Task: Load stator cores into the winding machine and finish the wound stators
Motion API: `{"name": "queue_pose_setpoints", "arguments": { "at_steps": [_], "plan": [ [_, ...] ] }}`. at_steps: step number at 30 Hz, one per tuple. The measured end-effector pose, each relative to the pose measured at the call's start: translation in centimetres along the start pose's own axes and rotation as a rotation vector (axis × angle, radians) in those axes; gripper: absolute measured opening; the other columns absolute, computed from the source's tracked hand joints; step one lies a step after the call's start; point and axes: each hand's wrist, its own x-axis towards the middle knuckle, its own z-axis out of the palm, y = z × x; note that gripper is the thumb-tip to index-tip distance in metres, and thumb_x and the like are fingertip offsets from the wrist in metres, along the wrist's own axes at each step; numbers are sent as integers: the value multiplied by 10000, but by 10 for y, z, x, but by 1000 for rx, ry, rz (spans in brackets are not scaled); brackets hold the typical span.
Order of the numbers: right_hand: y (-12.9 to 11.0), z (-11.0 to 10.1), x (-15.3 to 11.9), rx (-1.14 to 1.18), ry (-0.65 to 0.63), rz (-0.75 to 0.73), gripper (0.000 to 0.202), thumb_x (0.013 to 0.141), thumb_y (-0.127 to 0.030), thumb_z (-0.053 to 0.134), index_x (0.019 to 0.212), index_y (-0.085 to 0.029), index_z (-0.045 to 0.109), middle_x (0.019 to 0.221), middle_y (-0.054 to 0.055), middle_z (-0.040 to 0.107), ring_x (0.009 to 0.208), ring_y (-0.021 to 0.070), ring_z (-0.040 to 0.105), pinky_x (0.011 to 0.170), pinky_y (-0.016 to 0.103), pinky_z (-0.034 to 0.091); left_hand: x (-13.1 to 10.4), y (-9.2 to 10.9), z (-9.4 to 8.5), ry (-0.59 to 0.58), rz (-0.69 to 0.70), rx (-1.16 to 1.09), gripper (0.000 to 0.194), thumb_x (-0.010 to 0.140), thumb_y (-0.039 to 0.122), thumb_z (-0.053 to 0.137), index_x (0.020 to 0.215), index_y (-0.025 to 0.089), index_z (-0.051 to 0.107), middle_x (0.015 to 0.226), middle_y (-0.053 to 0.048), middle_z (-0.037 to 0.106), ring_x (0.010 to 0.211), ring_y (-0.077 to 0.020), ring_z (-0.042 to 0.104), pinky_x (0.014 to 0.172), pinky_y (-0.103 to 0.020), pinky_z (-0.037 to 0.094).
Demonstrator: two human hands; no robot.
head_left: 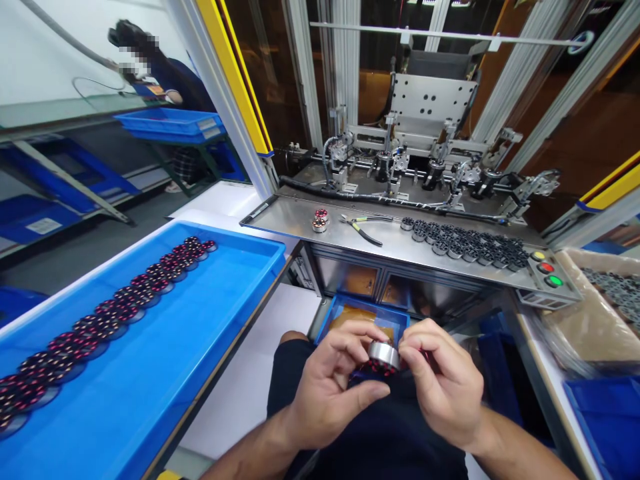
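My left hand [336, 380] is closed around a small round motor part [384, 356], gripping it between fingers and thumb above my lap. The part has a smooth silver metal ring, with black and red windings showing at its lower side. At its right edge is my right hand [443, 380], thumb and forefinger pinched together; whatever lies between those fingertips is hidden. Two similar motor parts [320, 221] sit on the metal bench [290, 213] ahead, beside cutting pliers [364, 227] with green-and-black handles.
A blue tray [235, 327] on the left holds an overlapping row of wound parts [107, 313]. Black plastic pieces [465, 241] crowd the bench near a button box [550, 273]. Behind stands a machine [430, 147]. A carton [590, 320] is at right; another person [175, 73] is far left.
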Motion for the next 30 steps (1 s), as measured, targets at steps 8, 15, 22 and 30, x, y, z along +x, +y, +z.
{"name": "queue_pose_setpoints", "arguments": {
  "at_steps": [8,15,22,30],
  "plan": [
    [5,-10,6,-147,-73,-259,133,900,-67,580,936,-179,644,757,47,683,701,154,691,614,243,589,6,-5,-3,-26,-467,-336,493,768,531,776,1038,155,608,877,-68,731,778,-157,743,678,-212,585],
    [9,-15,8,-47,-128,-338,204,838,-36,596,1004,-146,641,779,68,666,717,177,678,645,301,611,5,-4,-1,54,-506,-284,349,786,367,811,977,129,643,762,-46,745,651,-136,729,597,-188,576],
    [18,-21,3,88,-153,-184,453,811,-127,752,1241,-186,623,885,86,671,754,187,648,605,315,578,4,-2,0,60,-473,-270,369,762,370,831,971,139,634,738,-39,737,622,-127,707,604,-197,583],
    [4,-15,4,-26,-78,-170,247,829,-12,687,1012,-174,722,801,52,703,678,138,666,596,241,557,3,-5,-1,97,-401,-301,345,730,255,860,995,180,652,897,-32,757,710,-152,752,606,-196,594]
  ]
}}
